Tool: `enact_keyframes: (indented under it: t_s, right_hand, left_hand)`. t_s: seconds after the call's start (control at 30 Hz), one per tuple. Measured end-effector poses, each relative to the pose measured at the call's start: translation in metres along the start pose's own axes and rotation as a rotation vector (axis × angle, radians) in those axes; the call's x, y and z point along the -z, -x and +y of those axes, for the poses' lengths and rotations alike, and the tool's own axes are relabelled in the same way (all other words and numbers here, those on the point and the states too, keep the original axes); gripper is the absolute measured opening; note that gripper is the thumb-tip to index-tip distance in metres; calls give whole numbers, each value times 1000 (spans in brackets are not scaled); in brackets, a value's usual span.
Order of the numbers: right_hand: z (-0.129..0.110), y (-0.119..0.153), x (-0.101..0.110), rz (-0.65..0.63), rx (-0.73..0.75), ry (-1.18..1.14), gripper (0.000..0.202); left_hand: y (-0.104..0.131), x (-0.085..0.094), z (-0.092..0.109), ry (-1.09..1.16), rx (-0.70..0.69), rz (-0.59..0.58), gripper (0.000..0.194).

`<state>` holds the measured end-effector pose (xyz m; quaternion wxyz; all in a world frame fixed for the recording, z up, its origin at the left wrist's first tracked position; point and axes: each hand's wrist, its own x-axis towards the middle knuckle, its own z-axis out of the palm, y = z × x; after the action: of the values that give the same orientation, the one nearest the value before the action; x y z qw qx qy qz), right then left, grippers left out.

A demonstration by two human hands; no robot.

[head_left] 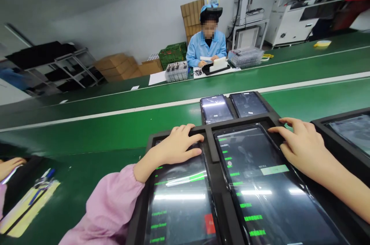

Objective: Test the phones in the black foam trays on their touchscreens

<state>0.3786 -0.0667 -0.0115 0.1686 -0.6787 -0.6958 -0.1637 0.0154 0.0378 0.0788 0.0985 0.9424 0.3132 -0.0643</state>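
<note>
Two large tablets lie side by side in a black foam tray in front of me, their screens lit with green text. My left hand rests over the top of the left tablet, fingers apart, thumb and forefinger by its upper right edge. At the right tablet, my right hand has its fingers stretched out over the top right edge of the foam tray. The undersides of the fingers are hidden. A red button shows on the left screen, a pale green bar on the right one.
Two smaller tablets, one on the left and one on the right, lie beyond the tray. Another black tray stands at the right. A person in blue sits across the green bench. Another person's hand shows far left.
</note>
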Motion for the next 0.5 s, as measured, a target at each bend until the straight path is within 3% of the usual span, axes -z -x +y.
enact_keyframes:
  t_s: [0.17,0.3,0.37,0.5]
  right_hand:
    - [-17,-6,-3,-5,-63,-3,42]
    - [-31,-18,10,-108,-160,-121,49]
    - [-36,-25,19,-178,-208,-185,50]
    - [-37,-40,33,-253,-266,-306,47]
  left_hand:
    - [5,9,-3,30,8,16,38]
    - [4,15,-5,9,31,-6,42]
    - [4,7,-17,-5,29,44,44]
    - [0,-18,-62,-65,2,231,46]
